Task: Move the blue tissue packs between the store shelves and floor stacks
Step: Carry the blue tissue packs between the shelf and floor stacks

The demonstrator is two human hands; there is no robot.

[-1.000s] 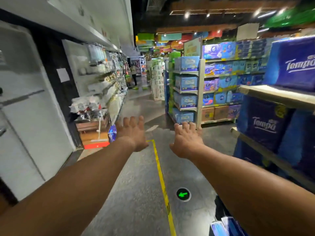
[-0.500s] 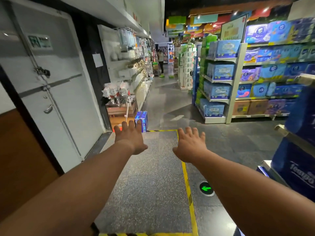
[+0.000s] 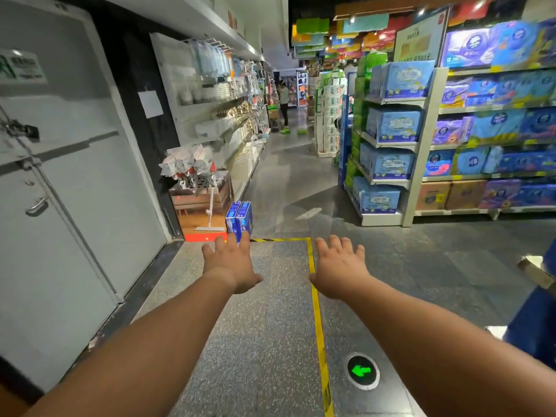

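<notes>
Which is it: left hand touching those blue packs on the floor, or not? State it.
Cannot tell. In the head view the left hand's fingertips overlap the blue packs, hiding any gap.

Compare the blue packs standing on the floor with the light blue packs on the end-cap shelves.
The floor packs are deep blue, narrow and upright, just two side by side; the end-cap packs are pale blue, wide and bulky, filling four tiers. The floor packs sit beside the mop display; the end-cap packs rest on shelves. Both are wrapped in printed packaging.

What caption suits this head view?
Both empty hands, left and right, reach toward blue packs standing on the store floor.
</notes>
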